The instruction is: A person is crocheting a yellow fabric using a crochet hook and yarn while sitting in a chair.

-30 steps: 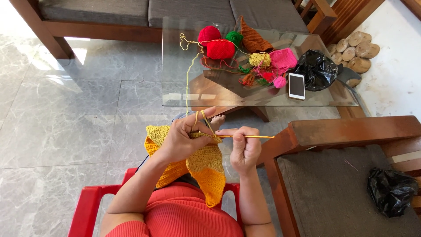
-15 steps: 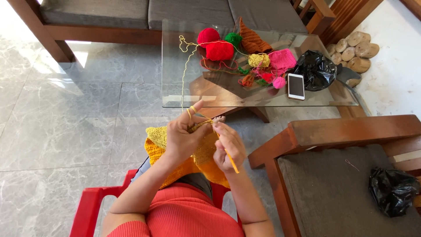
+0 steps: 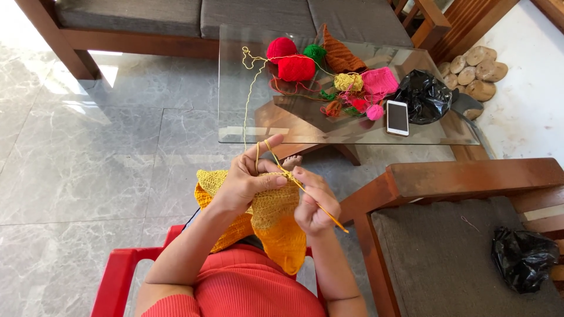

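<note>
While sitting in the red plastic chair (image 3: 120, 276), holding a yellow-orange crochet piece (image 3: 276, 226) over the lap, hanging down between both forearms. Left hand (image 3: 249, 179) gripping the top edge of that piece, thumb and curled fingers pressed onto the fabric, index finger (image 3: 271, 142) raised with the yellow yarn (image 3: 257, 154) looped over it. Right hand (image 3: 314, 202) just beside it, fingers bunched together and pinching the crochet hook (image 3: 320, 206) pencil-style. Hook's long axis running diagonally: working tip up and to the left, right at the edge of the piece under the left thumb, orange handle end poking out down and to the right past the knuckles. So the stitch sits up-left of the right fingertips, basically touching the left hand; left hand nearer the fabric, right hand nearer the hook. Can't tell whether the tip is actually through a loop, too small.

Further out, yarn strand climbing from the raised finger up to the glass table (image 3: 247, 126). On top: red yarn balls (image 3: 291, 61), green ball (image 3: 315, 53), pink square (image 3: 380, 81), white phone (image 3: 398, 117), black bag (image 3: 424, 97). Wooden armchair (image 3: 470, 176) off to the right, sofa (image 3: 235, 17) at the far side.
</note>
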